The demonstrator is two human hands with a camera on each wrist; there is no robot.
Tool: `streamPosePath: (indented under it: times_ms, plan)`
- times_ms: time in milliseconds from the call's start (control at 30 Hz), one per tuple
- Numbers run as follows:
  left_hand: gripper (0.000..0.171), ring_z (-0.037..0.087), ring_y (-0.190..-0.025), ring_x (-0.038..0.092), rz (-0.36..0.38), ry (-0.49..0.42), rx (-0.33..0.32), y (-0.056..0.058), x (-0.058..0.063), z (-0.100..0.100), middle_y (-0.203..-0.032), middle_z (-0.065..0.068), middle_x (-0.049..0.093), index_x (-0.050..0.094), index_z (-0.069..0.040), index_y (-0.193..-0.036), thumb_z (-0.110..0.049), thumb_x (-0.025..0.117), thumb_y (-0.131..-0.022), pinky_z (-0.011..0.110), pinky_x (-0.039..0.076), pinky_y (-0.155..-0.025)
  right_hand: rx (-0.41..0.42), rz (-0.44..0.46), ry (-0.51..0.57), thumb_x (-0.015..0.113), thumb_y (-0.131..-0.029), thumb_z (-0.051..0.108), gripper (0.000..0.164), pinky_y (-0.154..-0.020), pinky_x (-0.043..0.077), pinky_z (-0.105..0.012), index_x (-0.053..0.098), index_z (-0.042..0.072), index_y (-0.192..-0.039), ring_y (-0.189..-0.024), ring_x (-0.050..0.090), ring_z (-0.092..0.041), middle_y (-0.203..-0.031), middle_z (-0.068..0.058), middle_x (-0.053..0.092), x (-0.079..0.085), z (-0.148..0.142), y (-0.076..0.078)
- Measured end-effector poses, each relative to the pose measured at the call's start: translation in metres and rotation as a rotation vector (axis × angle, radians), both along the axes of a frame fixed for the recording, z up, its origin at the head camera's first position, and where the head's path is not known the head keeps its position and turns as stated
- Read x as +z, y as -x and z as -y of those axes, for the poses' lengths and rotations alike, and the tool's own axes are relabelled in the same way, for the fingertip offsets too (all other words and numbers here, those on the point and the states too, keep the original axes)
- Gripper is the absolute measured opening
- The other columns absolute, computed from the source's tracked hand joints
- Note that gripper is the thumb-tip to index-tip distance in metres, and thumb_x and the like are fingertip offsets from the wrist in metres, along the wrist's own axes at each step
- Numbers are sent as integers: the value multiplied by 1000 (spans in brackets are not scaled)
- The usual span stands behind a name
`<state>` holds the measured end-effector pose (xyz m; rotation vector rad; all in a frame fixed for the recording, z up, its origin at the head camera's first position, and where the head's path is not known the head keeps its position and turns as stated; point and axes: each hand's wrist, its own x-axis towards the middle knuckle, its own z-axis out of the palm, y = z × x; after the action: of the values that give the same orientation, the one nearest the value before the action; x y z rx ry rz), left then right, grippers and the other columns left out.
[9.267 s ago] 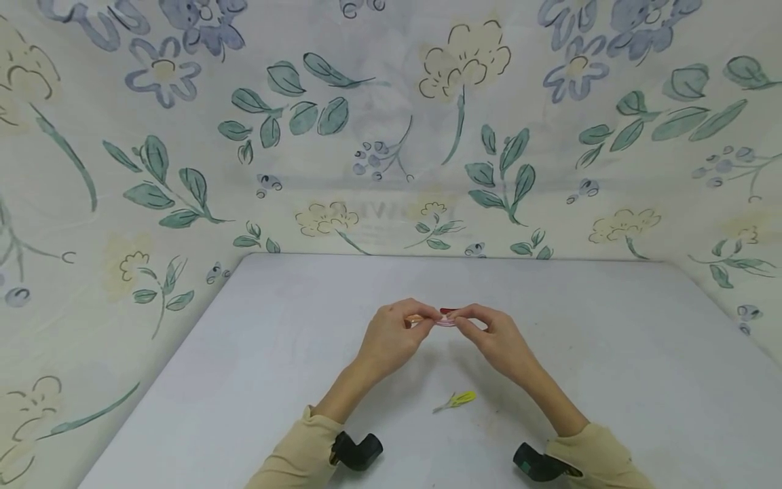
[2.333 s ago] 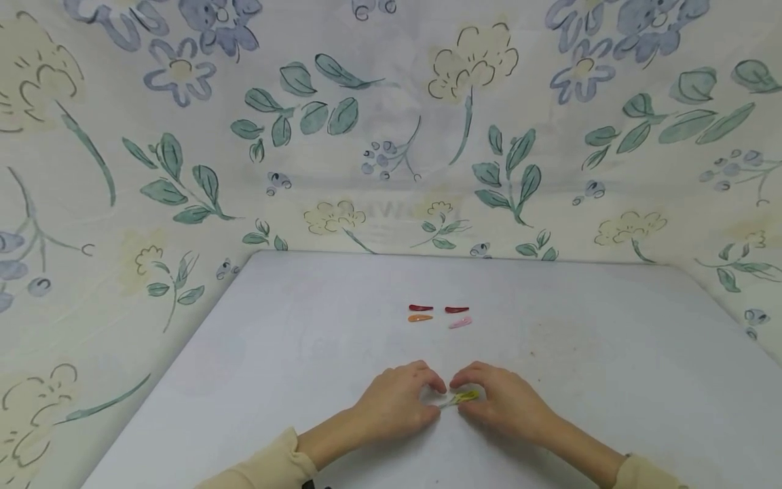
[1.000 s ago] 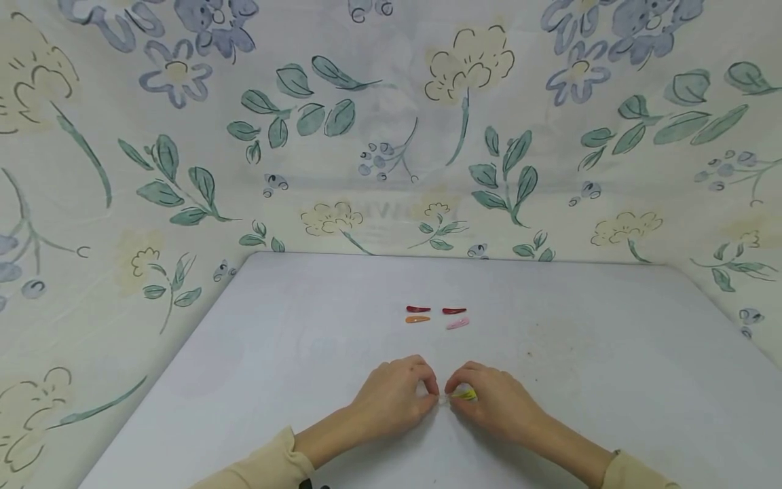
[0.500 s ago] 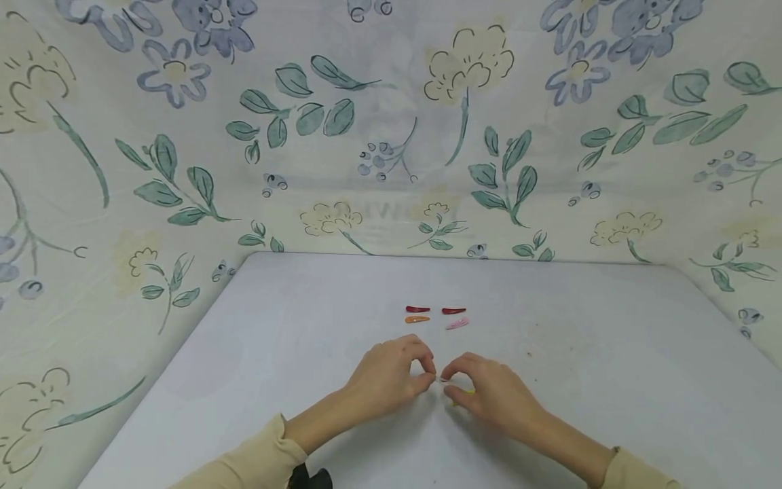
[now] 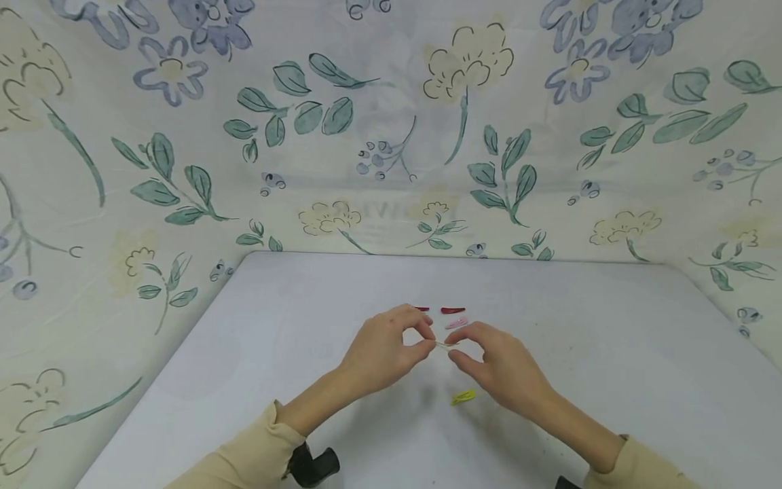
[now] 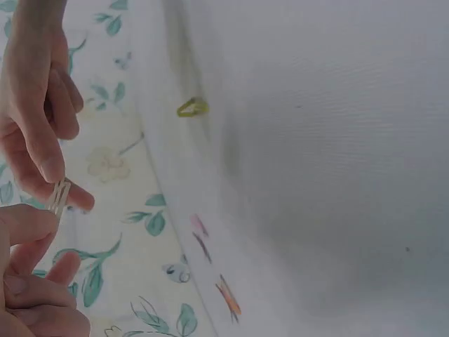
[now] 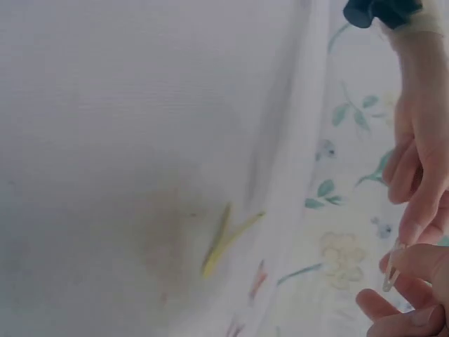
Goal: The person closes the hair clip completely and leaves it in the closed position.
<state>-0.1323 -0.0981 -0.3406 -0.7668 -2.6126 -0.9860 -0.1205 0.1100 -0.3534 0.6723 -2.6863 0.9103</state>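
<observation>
A small whitish hair clip (image 5: 442, 345) is held above the table between both hands. The left hand (image 5: 379, 343) pinches one end between thumb and forefinger. At its other end are the thumb and forefinger of the right hand (image 5: 507, 370); the right wrist view shows that thumb laid over the clip (image 7: 390, 278). Below the hands, a yellow hair clip (image 5: 463, 396) lies on the table, its two arms spread into a V in the right wrist view.
Behind the hands lie a pink clip (image 5: 457, 323), a dark red clip (image 5: 453, 310) and another red clip (image 5: 422, 309) partly covered by the left hand. An orange clip (image 6: 230, 298) shows in the left wrist view. Floral cloth (image 5: 391, 136) hangs around the white table (image 5: 293, 305).
Earlier both hands held the pink clip, which now lies with the others. The whitish clip, formerly against the yellow one, has been taken off it and lifted; the yellow clip stays behind.
</observation>
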Motion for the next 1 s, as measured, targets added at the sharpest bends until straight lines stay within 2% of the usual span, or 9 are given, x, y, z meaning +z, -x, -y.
streamPosePath:
  times_ms: [167,333,400,467,567,633,767,833,1000]
  plan:
    - [4,15,-99,67,-38,-121,29,6,7,-3,-108,-5,70,71,-17,-85,-14,71,-88,27,52,-71,2,-80,109,74,-88,13,19,-70,53,-29,71,15,-106,-100,67,-18,-107,5,72,9,0,6]
    - [3,12,-99,66,-30,-313,47,9,10,-8,-108,-2,73,72,-11,-89,-12,69,-90,27,54,-69,-2,-98,239,71,-91,10,18,-62,52,-23,71,12,-108,-95,66,-19,-109,0,72,16,4,13]
    - [4,10,-93,67,-14,-396,52,11,11,-11,-106,-2,74,73,-11,-91,-12,69,-90,26,54,-67,-13,-103,279,69,-92,10,19,-58,50,-22,70,11,-110,-82,65,-16,-108,-2,71,18,6,14]
    - [6,9,-84,68,5,-474,48,13,12,-14,-102,-2,75,74,-12,-93,-11,68,-91,24,51,-60,-20,-108,318,68,-93,10,19,-53,47,-22,70,10,-111,-68,62,-15,-109,-3,71,20,9,16]
    - [11,10,-69,69,29,-569,49,15,11,-18,-96,0,74,74,-12,-94,-7,65,-92,23,42,-49,-33,-128,363,68,-93,10,17,-49,44,-23,70,9,-110,-63,59,-13,-107,-3,71,20,12,19]
    - [14,11,-64,69,43,-611,54,18,9,-20,-94,1,73,75,-11,-94,-5,63,-92,23,39,-46,-34,-144,385,68,-92,8,15,-51,46,-23,71,8,-108,-70,64,-13,-104,-3,72,18,14,22]
    - [9,12,-66,70,76,-648,84,22,5,-22,-93,1,73,74,-11,-94,-7,66,-91,26,53,-58,-35,-157,405,67,-93,8,14,-61,53,-23,72,7,-107,-89,70,-17,-102,-4,72,13,17,29]
    - [6,13,-66,70,103,-659,99,24,2,-23,-92,0,73,74,-12,-94,-10,70,-89,27,54,-60,-41,-146,416,66,-94,9,14,-66,55,-25,72,7,-107,-92,70,-18,-103,-4,72,13,17,31]
    - [6,15,-64,69,147,-673,121,25,-4,-22,-88,1,73,74,-15,-94,-17,74,-88,24,42,-50,-48,-104,416,66,-95,14,16,-74,57,-28,72,9,-109,-98,67,-18,-107,-4,72,11,15,34]
